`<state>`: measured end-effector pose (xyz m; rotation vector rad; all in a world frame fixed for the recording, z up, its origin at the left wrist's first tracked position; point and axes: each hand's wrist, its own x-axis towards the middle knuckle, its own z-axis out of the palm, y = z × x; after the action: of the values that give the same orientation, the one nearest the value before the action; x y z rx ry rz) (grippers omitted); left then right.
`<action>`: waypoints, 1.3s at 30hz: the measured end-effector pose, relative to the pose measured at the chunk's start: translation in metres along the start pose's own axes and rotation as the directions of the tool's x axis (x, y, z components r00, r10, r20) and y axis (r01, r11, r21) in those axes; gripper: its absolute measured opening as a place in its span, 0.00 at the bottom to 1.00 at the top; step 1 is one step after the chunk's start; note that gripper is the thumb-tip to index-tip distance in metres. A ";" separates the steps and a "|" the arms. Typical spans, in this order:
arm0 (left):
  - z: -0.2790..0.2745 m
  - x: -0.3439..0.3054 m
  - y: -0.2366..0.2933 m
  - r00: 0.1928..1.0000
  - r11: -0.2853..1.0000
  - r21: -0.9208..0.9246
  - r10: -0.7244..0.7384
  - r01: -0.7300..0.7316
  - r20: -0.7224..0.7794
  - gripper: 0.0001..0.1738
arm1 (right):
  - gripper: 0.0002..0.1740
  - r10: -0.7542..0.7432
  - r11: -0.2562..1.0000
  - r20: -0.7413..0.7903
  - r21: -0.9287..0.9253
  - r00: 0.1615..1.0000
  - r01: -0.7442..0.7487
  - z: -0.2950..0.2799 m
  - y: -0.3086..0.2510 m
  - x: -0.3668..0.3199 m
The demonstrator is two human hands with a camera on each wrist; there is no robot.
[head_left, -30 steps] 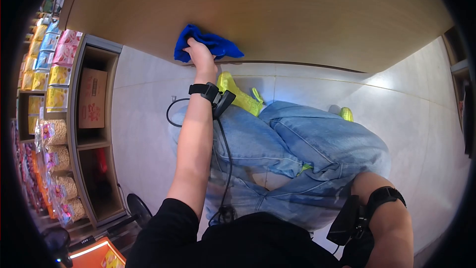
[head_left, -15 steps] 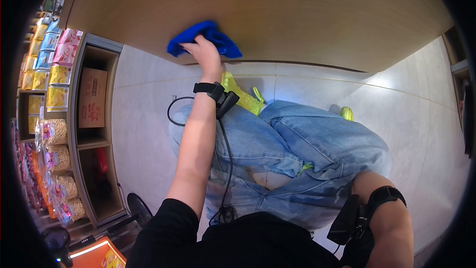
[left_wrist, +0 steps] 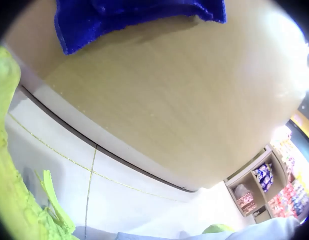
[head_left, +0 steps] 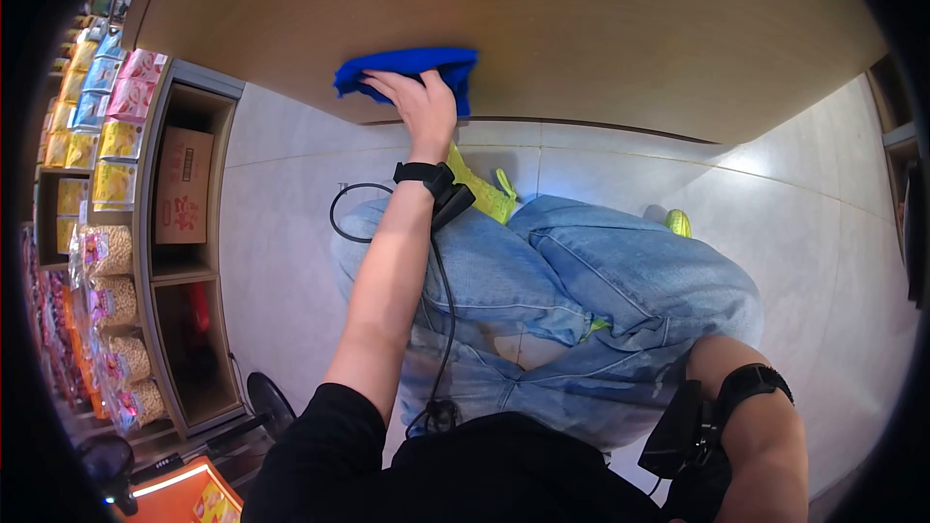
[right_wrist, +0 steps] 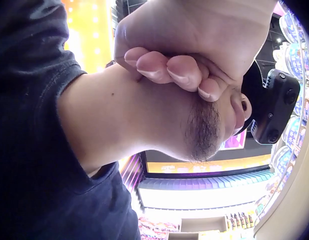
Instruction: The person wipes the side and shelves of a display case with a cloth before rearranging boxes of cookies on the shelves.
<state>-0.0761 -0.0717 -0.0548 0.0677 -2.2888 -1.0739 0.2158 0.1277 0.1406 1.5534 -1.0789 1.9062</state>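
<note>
In the head view my left hand (head_left: 426, 111) presses a blue cloth (head_left: 407, 60) against the upright wooden panel (head_left: 601, 39), just above its bottom edge. The fingers reach left across the cloth and the thumb points up. The left wrist view catches only the lower part of the cloth (left_wrist: 139, 20) on the panel's face; the hand is outside that view. My right hand (right_wrist: 179, 55) appears only in the right wrist view, its fingers curled in under the person's chin, holding nothing. The right forearm (head_left: 760, 426) is bent back beside the right knee.
Pale floor tiles (head_left: 281, 165) lie below the panel. At the left, shelves carry packaged snacks (head_left: 116, 184) and a cardboard box (head_left: 184, 184). Yellow-green shoes (head_left: 475, 184) and jeans (head_left: 620, 271) are close under the left arm. A black cable (head_left: 446, 300) runs from the left wrist camera.
My left hand has moved to the right along the panel's lower part, the cloth turning and spreading under it. The right arm has stayed in place.
</note>
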 end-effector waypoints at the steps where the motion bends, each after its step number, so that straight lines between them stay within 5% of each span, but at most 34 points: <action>1: -0.001 -0.001 0.003 0.999 0.999 -0.004 0.045 -0.045 0.005 0.54 | 0.07 0.001 1.000 0.001 -0.002 1.000 -0.001 0.000 0.000 0.000; 2: -0.001 -0.004 0.006 0.999 0.999 -0.006 0.044 -0.044 0.006 0.54 | 0.07 0.003 1.000 0.003 -0.005 1.000 -0.003 0.000 0.000 0.000; 5: 0.006 -0.010 0.014 0.895 0.887 0.120 0.444 -0.445 0.041 0.58 | 0.07 0.004 1.000 0.006 -0.007 1.000 -0.004 0.000 0.002 0.000; 6: 0.008 -0.013 0.017 0.895 0.887 0.119 0.444 -0.445 0.042 0.58 | 0.07 0.004 1.000 0.007 -0.009 1.000 -0.004 0.000 0.003 0.000; 8: 0.010 -0.024 0.027 0.799 0.772 0.215 0.558 -0.599 0.222 0.55 | 0.07 0.009 1.000 0.011 -0.017 1.000 -0.008 0.000 0.005 0.001; 10: 0.012 -0.030 0.034 0.781 0.761 0.193 0.571 -0.619 0.254 0.48 | 0.07 0.018 0.999 0.013 -0.027 1.000 -0.018 -0.001 0.007 0.001; 13: 0.012 -0.036 0.038 0.580 0.614 0.171 0.564 -0.770 0.588 0.39 | 0.07 0.024 0.999 0.016 -0.025 1.000 -0.024 -0.001 0.010 0.001; 14: 0.013 -0.038 0.036 0.582 0.616 0.174 0.560 -0.769 0.589 0.39 | 0.07 0.025 0.999 0.017 -0.022 1.000 -0.025 -0.001 0.012 0.001; 16: 0.017 -0.042 0.031 0.358 0.535 -0.002 0.568 -0.845 0.741 0.41 | 0.07 0.028 0.999 0.019 -0.018 0.999 -0.027 -0.002 0.014 0.001; 20: 0.015 -0.045 0.026 0.259 0.555 -0.106 0.537 -0.825 0.803 0.42 | 0.07 0.036 0.999 0.024 -0.021 0.999 -0.035 -0.003 0.015 0.002; 25: 0.014 -0.048 0.027 0.269 0.559 -0.144 0.589 -0.817 0.763 0.45 | 0.07 0.034 0.999 0.032 -0.024 0.999 -0.034 -0.004 0.016 0.002; 31: 0.011 -0.044 0.039 0.384 0.535 -0.022 0.634 -0.844 0.671 0.46 | 0.07 0.042 0.998 0.051 -0.040 0.998 -0.040 -0.011 0.010 0.002; 34: 0.005 -0.028 0.052 0.640 0.586 0.314 0.508 -0.747 0.576 0.43 | 0.07 0.044 0.998 0.062 -0.046 0.997 -0.041 -0.015 0.007 0.002; 36: 0.002 -0.013 0.043 0.733 0.635 0.372 0.631 -0.677 0.254 0.50 | 0.07 0.051 0.997 0.073 -0.054 0.996 -0.048 -0.019 0.004 0.002; 39: -0.007 0.006 0.021 0.844 0.817 0.252 0.537 -0.518 -0.007 0.59 | 0.07 0.061 0.996 0.091 -0.069 0.994 -0.055 -0.023 0.000 0.002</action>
<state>-0.0734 -0.0640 -0.0331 -0.4049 -2.1613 -0.4907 0.2012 0.1454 0.1411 1.6036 -1.2270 1.8319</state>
